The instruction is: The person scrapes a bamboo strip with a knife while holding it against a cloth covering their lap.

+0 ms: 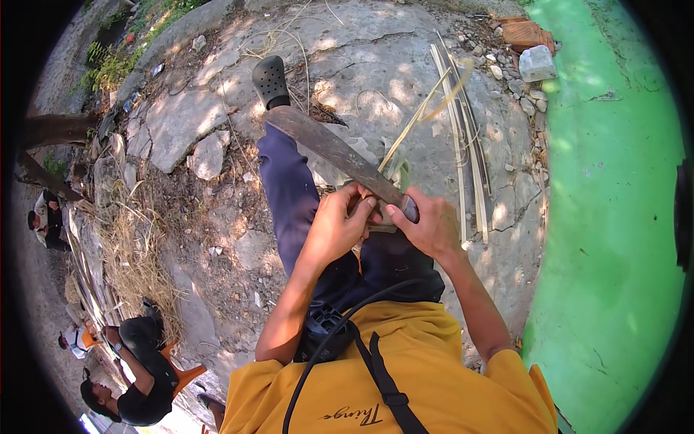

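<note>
A machete [336,154] with a broad, dark, worn blade lies slantwise in front of me, its tip pointing up and left past my knee. My right hand [428,223] is closed round its handle end, thumb toward the blade. Close beside the blade's lower end, my left hand [341,223] is closed in a pinch. A thin, pale bamboo strip [416,119] runs down behind the blade toward those pinched fingers. The blade hides where the strip meets them.
Several long strips [466,145] lie on the cracked concrete [361,54] at my right. Beyond them are a grey block [537,64], rubble and a green surface [614,217]. My clog [270,81] is stretched ahead. Dry straw [141,253] and a seated person [134,369] are at left.
</note>
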Available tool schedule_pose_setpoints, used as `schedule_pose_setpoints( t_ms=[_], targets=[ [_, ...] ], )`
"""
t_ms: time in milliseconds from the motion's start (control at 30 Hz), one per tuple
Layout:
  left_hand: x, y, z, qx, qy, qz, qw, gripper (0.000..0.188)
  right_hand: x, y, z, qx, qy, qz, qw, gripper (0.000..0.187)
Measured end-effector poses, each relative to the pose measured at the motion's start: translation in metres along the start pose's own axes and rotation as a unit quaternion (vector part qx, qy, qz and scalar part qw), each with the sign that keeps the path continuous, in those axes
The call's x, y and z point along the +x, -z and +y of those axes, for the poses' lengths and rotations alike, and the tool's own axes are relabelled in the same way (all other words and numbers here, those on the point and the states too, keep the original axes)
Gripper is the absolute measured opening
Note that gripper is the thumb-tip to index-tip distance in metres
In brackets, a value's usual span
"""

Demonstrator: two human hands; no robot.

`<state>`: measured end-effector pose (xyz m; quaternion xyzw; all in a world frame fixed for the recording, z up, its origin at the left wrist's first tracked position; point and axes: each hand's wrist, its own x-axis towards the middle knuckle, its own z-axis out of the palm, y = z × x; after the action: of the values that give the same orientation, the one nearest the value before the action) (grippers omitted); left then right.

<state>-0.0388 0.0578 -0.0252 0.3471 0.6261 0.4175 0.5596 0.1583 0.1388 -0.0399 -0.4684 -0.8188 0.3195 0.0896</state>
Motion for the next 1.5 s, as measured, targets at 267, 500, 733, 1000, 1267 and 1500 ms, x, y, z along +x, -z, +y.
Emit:
schedule_pose_setpoints(
  t_ms=[267,500,733,1000,1267,1500],
  targets=[
    [-0.028,0.018,0.008,0.102,0.039,0.084,0.99,0.019,-0.003,0.002,-0.001,-0.019,0.011,0.012,1.0,0.055],
    [-0.007,-0.005,0.002,0.111,-0.039,0.105,0.988,0.017,-0.006,0.007,-0.004,0.024,0.014,0.001,1.0,0.056],
    [0.006,-0.019,-0.007,0.114,-0.035,0.142,0.983,0.014,0.001,-0.011,0.007,0.055,0.012,-0.005,0.998,0.059],
    [0.006,-0.015,-0.02,0.11,-0.088,0.176,0.974,0.014,0.012,-0.012,0.0,0.033,-0.007,-0.029,0.999,0.064],
    [-0.024,-0.002,-0.011,0.15,-0.005,0.154,0.977,0.016,0.008,-0.014,-0.008,-0.008,-0.004,-0.004,1.0,0.064],
    [0.0,-0.009,-0.031,0.11,-0.111,0.173,0.973,0.018,0.007,-0.022,-0.005,-0.009,0.002,0.013,1.0,0.061]
  ],
)
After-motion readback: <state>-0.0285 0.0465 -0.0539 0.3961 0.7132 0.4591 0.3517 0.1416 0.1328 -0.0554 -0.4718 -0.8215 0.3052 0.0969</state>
